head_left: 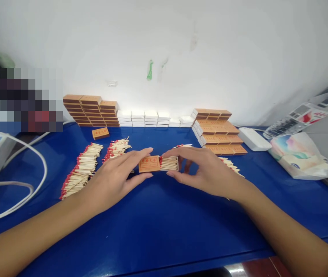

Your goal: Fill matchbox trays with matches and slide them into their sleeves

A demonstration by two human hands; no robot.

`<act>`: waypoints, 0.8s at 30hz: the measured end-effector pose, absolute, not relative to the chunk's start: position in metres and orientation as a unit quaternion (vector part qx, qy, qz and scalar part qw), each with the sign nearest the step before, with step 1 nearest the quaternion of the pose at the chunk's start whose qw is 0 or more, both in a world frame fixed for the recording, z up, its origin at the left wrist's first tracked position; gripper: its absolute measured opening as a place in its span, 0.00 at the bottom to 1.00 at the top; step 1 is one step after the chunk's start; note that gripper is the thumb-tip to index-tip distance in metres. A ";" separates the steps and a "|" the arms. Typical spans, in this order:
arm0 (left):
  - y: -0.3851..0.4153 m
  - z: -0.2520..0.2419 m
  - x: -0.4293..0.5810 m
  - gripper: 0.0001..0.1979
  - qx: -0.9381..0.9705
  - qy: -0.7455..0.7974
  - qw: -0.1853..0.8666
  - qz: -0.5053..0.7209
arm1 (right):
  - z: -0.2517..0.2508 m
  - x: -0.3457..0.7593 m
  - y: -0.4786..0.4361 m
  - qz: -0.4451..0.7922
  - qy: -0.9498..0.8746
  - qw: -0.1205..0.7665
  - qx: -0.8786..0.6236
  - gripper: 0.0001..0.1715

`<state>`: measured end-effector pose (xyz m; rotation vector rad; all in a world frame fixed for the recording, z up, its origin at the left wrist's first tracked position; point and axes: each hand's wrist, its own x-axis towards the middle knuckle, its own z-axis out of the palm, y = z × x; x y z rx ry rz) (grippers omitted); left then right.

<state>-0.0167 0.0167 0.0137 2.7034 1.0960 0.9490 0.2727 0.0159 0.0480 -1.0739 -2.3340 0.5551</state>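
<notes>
Over the middle of the blue table (164, 227) I hold a matchbox between both hands. My left hand (114, 179) pinches its orange sleeve (149, 164) between thumb and fingers. My right hand (204, 169) grips the inner tray (169, 163), which sticks out to the right and is full of red-tipped matches. The tray is about half inside the sleeve.
Rows of loose matches (80, 171) lie left of my hands, and more loose matches (230, 164) behind my right wrist. Stacked orange sleeves (91, 110), white trays (149, 118) and closed matchboxes (218, 134) line the wall. One single box (100, 133) lies apart. White cables (22, 184) are at left, a tissue pack (297, 156) at right.
</notes>
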 end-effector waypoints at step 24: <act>0.014 0.017 -0.015 0.27 0.862 0.379 0.029 0.336 | 0.047 0.272 0.016 0.196 -0.843 0.288 -0.409 0.17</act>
